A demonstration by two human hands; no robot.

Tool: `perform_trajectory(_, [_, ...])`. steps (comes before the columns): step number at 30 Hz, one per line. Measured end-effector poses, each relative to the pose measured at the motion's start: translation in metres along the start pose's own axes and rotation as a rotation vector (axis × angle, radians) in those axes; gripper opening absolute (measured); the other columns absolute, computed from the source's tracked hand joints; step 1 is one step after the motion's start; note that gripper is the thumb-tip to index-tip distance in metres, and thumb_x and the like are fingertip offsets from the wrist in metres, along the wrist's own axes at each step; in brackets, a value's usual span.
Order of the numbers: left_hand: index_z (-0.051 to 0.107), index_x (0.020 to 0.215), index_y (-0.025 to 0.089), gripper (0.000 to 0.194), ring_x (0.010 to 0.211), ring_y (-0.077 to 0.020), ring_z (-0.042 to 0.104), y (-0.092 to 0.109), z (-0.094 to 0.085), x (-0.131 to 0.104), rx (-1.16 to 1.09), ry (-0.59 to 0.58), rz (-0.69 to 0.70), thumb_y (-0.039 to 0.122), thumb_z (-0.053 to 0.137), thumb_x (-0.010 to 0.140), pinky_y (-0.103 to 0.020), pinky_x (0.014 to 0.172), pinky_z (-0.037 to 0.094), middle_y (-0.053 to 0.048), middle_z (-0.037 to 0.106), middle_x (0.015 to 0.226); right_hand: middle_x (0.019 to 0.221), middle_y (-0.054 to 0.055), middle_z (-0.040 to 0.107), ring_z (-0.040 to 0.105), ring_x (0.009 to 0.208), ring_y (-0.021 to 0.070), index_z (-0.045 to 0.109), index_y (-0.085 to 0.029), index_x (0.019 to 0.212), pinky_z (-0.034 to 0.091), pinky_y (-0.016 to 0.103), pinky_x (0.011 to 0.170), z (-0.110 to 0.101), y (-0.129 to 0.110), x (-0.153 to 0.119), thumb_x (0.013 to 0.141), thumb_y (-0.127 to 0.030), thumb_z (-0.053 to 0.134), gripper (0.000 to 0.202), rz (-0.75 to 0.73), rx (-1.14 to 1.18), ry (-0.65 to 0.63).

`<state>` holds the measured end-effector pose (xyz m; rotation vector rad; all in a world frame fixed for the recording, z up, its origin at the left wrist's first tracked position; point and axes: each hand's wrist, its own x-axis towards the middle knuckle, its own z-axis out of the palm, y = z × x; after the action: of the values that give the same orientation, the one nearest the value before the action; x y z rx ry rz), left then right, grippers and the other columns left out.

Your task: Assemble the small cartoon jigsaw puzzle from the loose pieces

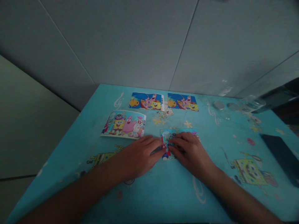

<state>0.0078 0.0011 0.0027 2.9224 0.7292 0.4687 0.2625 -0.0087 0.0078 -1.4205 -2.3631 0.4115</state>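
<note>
A colourful cartoon picture (166, 134) lies flat on the turquoise tablecloth, partly covered by my fingers. My left hand (147, 153) is at its left edge, thumb and fingers brought near each other; what lies between the tips is too small to tell. Over the middle of the picture rests my right hand (188, 152), its fingers curled with the tips touching the surface. Left of them sits a cartoon card (126, 124) showing a row of characters, its edges slightly lifted.
Two blue cartoon pictures (146, 101) (182, 102) lie at the back of the table (149, 199), near the wall. Clear containers (251, 104) and a round lid (219, 105) stand at the back right. A dark flat object (280, 155) lies at the right edge.
</note>
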Motion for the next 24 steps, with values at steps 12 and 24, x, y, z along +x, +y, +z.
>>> perform_trajectory(12, [0.065, 0.131, 0.013, 0.03, 0.123, -0.0295, 0.06, 0.0008, -0.0034, 0.0013, 0.009, -0.009, 0.012, 0.02, 0.045, 0.11, -0.05, 0.106, 0.053, -0.015, 0.065, 0.128, 0.104, 0.008, 0.071, 0.066, 0.093, 0.0245, 0.077, -0.025, 0.111, 0.05, 0.043, 0.088, 0.0025, 0.0017, 0.0018, 0.1, -0.029, 0.065, 0.016, -0.012, -0.021, 0.061])
perform_trajectory(24, [0.064, 0.131, 0.014, 0.03, 0.124, -0.0296, 0.058, 0.0003, 0.0009, -0.0002, 0.025, -0.013, 0.0, 0.019, 0.045, 0.109, -0.05, 0.108, 0.051, -0.014, 0.063, 0.131, 0.106, 0.008, 0.071, 0.066, 0.095, 0.0254, 0.077, -0.027, 0.116, 0.048, 0.045, 0.089, 0.0017, 0.001, 0.0007, 0.101, -0.028, 0.064, 0.021, -0.016, -0.038, 0.057])
